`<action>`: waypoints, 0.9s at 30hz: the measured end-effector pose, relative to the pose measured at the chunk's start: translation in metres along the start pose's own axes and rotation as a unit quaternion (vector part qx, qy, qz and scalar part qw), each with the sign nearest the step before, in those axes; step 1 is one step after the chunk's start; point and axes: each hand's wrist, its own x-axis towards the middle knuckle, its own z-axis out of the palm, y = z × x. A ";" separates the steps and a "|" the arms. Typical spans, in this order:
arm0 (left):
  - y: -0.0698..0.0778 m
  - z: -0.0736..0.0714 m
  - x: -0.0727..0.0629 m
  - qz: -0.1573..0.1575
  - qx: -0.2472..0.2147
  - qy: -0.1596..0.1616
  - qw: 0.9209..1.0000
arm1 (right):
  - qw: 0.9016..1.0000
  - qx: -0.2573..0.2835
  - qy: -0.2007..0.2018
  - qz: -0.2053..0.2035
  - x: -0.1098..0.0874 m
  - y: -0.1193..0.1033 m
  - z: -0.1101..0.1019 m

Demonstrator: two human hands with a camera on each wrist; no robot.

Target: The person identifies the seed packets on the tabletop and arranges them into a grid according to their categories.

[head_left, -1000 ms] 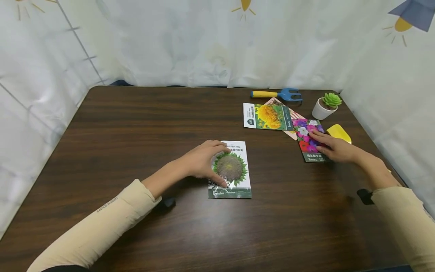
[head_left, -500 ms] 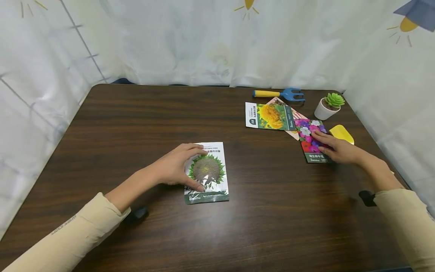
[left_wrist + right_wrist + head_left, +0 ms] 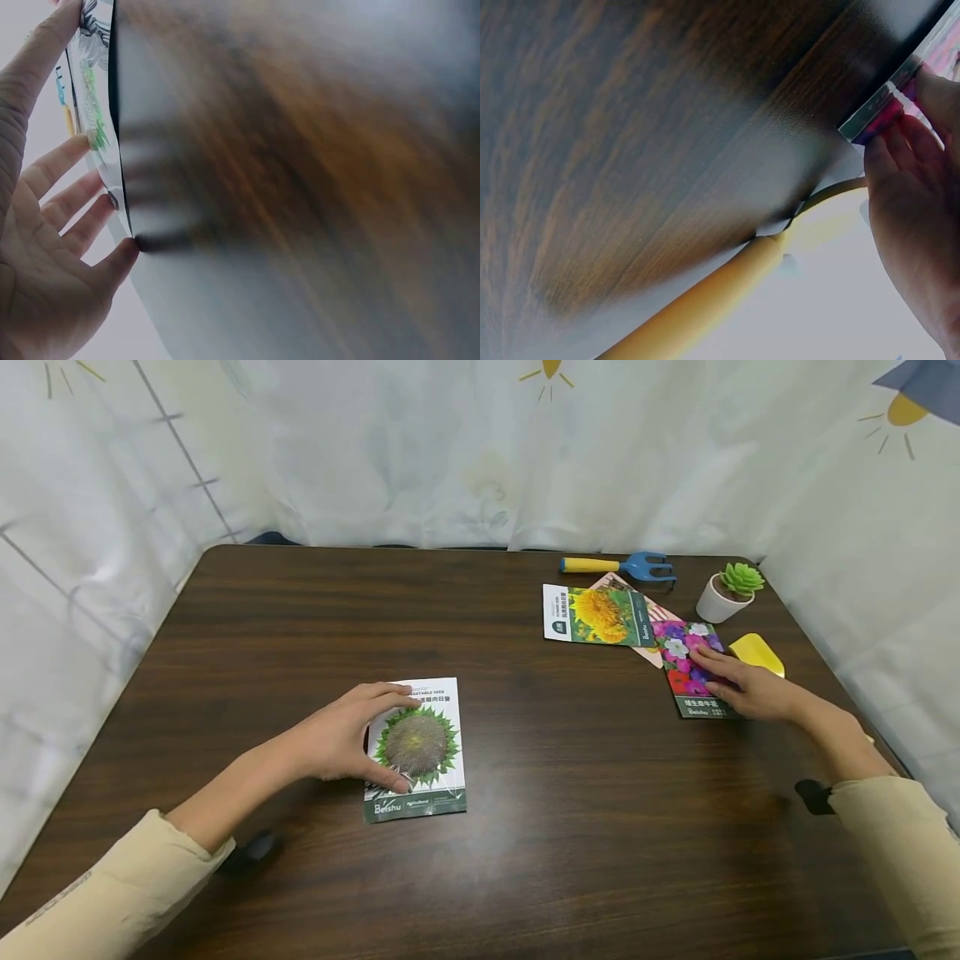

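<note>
My left hand (image 3: 341, 733) is spread across a white seed packet (image 3: 420, 747) with a sunflower head printed on it, lying left of the table's middle. In the left wrist view, the fingertips touch the face and edge of the packet (image 3: 96, 112). At the right, my right hand (image 3: 761, 691) rests on a seed packet with pink and purple flowers (image 3: 681, 664), covering part of it. The right wrist view shows thumb and fingers (image 3: 885, 154) against one end of this packet.
A yellow-flower seed packet (image 3: 600, 615) overlaps a pink packet (image 3: 613, 581). Behind them lies a blue hand fork (image 3: 647, 567) with a yellow handle. A potted succulent (image 3: 724, 604) stands at the back right. Near the right hand lies a yellow trowel (image 3: 757, 654), its orange handle (image 3: 705, 300) visible in the right wrist view.
My left hand has slid the sunflower packet leftward and slightly nearer over the table. My right hand stays on the pink and purple flower packet.
</note>
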 end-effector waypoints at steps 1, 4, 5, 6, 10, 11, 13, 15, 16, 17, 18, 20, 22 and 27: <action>-0.001 0.000 -0.002 0.001 0.000 0.002 1.000 | 1.000 0.001 0.000 0.000 0.000 0.005 0.002; -0.002 0.000 -0.007 0.000 0.003 0.005 1.000 | 1.000 -0.004 -0.005 0.020 0.002 0.016 0.005; -0.002 0.000 -0.010 -0.003 0.003 0.006 1.000 | 1.000 -0.007 -0.006 0.029 0.002 0.020 0.007; -0.003 0.001 -0.012 -0.004 0.003 0.007 1.000 | 0.999 -0.009 -0.011 0.038 0.003 0.021 0.007; -0.002 0.004 -0.021 -0.009 0.005 0.011 1.000 | 0.999 -0.014 -0.006 0.029 0.002 0.021 0.008; -0.002 0.005 -0.023 -0.005 0.005 0.013 1.000 | 1.000 -0.016 -0.001 0.023 0.002 0.019 0.008; -0.001 0.007 -0.027 0.001 0.010 0.017 1.000 | 1.000 -0.013 0.004 0.010 0.001 0.011 0.006; 0.002 0.008 -0.032 0.007 0.012 0.022 1.000 | 1.000 -0.020 0.009 0.015 0.001 0.004 0.004; 0.003 0.009 -0.034 0.009 0.012 0.024 1.000 | 1.000 -0.015 0.005 0.015 0.001 0.000 0.002; 0.004 0.009 -0.036 0.009 0.013 0.024 1.000 | 1.000 -0.006 0.000 0.014 0.001 -0.004 0.000; 0.004 0.010 -0.037 0.008 0.013 0.024 1.000 | 1.000 0.003 -0.006 0.011 0.002 -0.009 -0.003; 0.006 0.010 -0.040 0.005 0.013 0.023 1.000 | 1.000 -0.002 -0.004 0.018 0.002 -0.010 -0.003; 0.006 0.009 -0.042 0.003 0.014 0.020 1.000 | 1.000 -0.005 -0.004 0.018 0.002 -0.005 -0.001; 0.006 0.008 -0.043 0.004 0.018 0.010 1.000 | 1.000 -0.006 -0.001 0.021 0.000 0.011 0.006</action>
